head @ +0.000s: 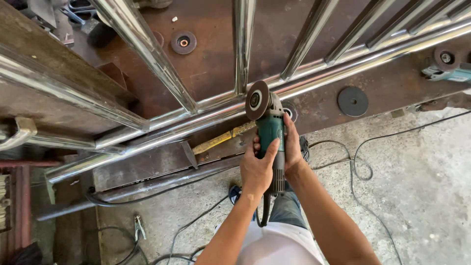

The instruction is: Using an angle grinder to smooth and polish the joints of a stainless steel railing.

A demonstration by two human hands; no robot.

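We hold the green angle grinder [271,128] over the edge of the rusty steel bench [206,64], our left hand [256,169] and right hand [293,147] both wrapped tight around its body. Its disc [257,100] sits at the polished tube frame [235,110]. If the disc edge catches the round rail it could kick back; the power cord [360,169] loops near our feet, a likely snag.
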